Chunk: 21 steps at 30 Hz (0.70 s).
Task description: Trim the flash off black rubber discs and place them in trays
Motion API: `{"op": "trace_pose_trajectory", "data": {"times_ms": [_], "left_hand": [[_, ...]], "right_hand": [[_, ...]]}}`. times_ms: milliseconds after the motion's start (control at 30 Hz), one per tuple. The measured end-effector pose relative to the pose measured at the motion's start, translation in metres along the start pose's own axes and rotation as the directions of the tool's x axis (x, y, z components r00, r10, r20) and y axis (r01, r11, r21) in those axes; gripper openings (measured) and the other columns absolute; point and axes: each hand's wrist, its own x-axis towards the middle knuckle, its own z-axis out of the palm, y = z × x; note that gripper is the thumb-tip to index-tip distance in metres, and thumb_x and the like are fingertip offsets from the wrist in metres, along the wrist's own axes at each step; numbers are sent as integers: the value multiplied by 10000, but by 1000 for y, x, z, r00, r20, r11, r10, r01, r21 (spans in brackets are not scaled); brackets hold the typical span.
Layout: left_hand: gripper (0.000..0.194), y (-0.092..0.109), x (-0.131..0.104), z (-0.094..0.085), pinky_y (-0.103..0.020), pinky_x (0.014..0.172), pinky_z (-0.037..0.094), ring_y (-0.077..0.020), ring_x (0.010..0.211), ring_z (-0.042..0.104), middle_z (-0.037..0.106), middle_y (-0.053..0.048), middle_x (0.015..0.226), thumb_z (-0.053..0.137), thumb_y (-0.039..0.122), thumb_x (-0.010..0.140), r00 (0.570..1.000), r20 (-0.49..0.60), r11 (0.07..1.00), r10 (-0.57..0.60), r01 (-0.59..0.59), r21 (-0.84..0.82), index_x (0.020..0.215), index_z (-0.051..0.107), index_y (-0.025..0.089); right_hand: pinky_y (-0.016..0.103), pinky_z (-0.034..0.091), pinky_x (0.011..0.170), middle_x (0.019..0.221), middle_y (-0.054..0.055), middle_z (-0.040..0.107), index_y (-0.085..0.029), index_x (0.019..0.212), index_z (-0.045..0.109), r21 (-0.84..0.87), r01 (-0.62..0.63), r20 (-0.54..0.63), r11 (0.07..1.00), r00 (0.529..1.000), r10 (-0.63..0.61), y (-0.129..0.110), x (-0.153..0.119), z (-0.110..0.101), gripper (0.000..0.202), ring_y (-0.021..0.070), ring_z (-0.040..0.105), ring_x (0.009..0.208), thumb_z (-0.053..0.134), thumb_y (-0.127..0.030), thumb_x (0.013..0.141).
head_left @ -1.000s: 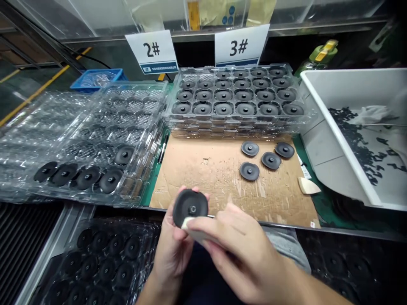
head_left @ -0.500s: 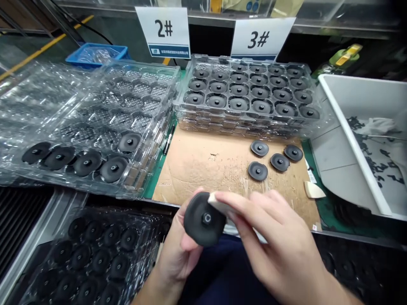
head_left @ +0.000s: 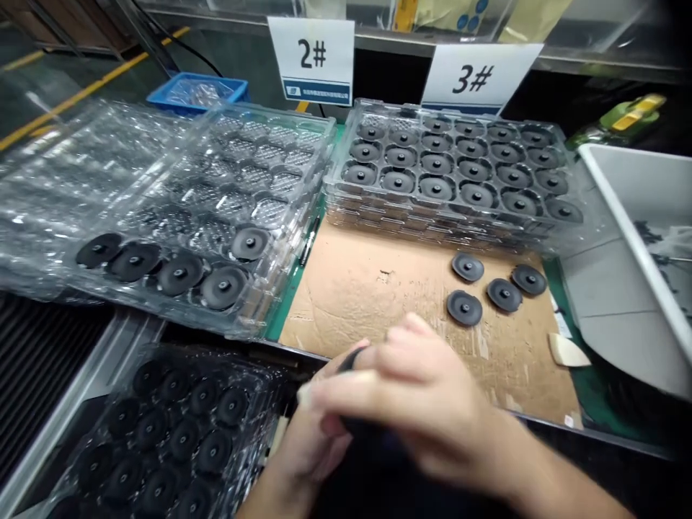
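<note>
My left hand (head_left: 307,440) is closed around a round black plastic disc (head_left: 352,358), held over the near edge of the cardboard. Most of that disc is hidden behind my right hand (head_left: 432,389), which reaches across it, slightly blurred. Between the right fingers is a cream-coloured pad (head_left: 305,395); only its pale tip shows at the left. On the cardboard sheet (head_left: 346,288), several similar discs (head_left: 465,308) with raised hubs lie loose to the right of the hands. A second cream wedge-shaped pad (head_left: 569,351) rests at the cardboard's right edge.
A clear tray (head_left: 254,317) at left holds several discs in its front. Stacked trays (head_left: 373,202) full of discs stand behind the cardboard. Another disc tray (head_left: 254,404) sits lower left. At right is a white bin (head_left: 605,281); a blue basket (head_left: 238,94) stands at back left.
My right hand has swung left across the disc, carrying the pad to the disc's left side and covering most of it. The whole view has shifted, so the bench appears farther right.
</note>
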Motion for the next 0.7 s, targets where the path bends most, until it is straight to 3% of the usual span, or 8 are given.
{"op": "trace_pose_trajectory", "data": {"times_ms": [100, 200, 300, 367, 433, 500, 600, 700], "left_hand": [[555, 7, 4, -4, -340, 805, 509, -263, 944, 641, 686, -54, 1048, 784, 407, 514, 994, 104, 990, -39, 52, -128, 1028, 657, 241], [613, 12, 6, -11, -335, 857, 486, -256, 987, 625, 659, -62, 1121, 788, 371, 526, 988, 151, 969, -35, 71, -235, 1100, 611, 247], [601, 13, 9, -15, -341, 901, 462, -261, 1022, 608, 653, -57, 1133, 782, 366, 544, 987, 159, 962, -37, 78, -261, 1107, 607, 247], [585, 12, 11, -16, -361, 932, 441, -266, 1037, 599, 646, -57, 1145, 777, 354, 560, 985, 162, 964, -56, 96, -250, 1110, 605, 253], [585, 11, 12, -14, -379, 937, 434, -272, 1038, 595, 637, -58, 1155, 779, 347, 560, 986, 150, 968, -76, 109, -225, 1110, 603, 260], [600, 9, 13, -9, -366, 918, 444, -261, 1019, 599, 637, -54, 1146, 786, 361, 538, 991, 112, 977, -69, 90, -191, 1102, 608, 262], [573, 6, 13, -1, -309, 904, 446, -223, 985, 606, 660, -40, 1079, 770, 389, 558, 995, 83, 988, -59, 70, -136, 1093, 618, 253], [408, 6, 14, 1, -283, 906, 447, -196, 997, 606, 663, -22, 1073, 693, 328, 691, 990, 98, 986, -100, 111, -123, 1087, 625, 258]], "right_hand": [[263, 406, 690, 927, 7, 644, -288, 1142, 575, 137, -318, -95, 938, 938, 332, 28, -11, 2, 280, 132, 561, 780, 473, -191, 899], [264, 454, 703, 1004, 32, 644, -272, 1122, 586, 156, -462, -153, 873, 862, 484, 58, -39, 21, 255, 158, 585, 860, 502, -222, 887], [284, 474, 654, 842, 39, 666, -232, 1085, 619, 53, -486, -86, 872, 868, 489, 75, -67, 46, 244, 157, 596, 732, 467, -229, 894], [280, 468, 603, 704, 20, 644, -223, 1058, 637, 14, -496, -67, 868, 866, 495, 74, -75, 52, 239, 150, 574, 630, 472, -231, 886], [275, 467, 597, 730, 24, 646, -226, 1079, 623, 26, -522, -108, 853, 847, 521, 62, -70, 45, 242, 154, 578, 645, 495, -237, 875], [270, 476, 646, 899, 42, 657, -241, 1113, 592, 64, -518, -216, 853, 828, 518, 40, -56, 30, 264, 165, 596, 766, 523, -228, 859], [279, 474, 721, 1011, 61, 642, -204, 1166, 546, 53, -335, -370, 941, 868, 331, 4, -29, 15, 339, 169, 591, 844, 529, -148, 832], [306, 470, 710, 885, 81, 660, -110, 1139, 551, 64, -143, -281, 988, 947, 156, -13, -15, 12, 322, 164, 586, 752, 467, -87, 828]]}}
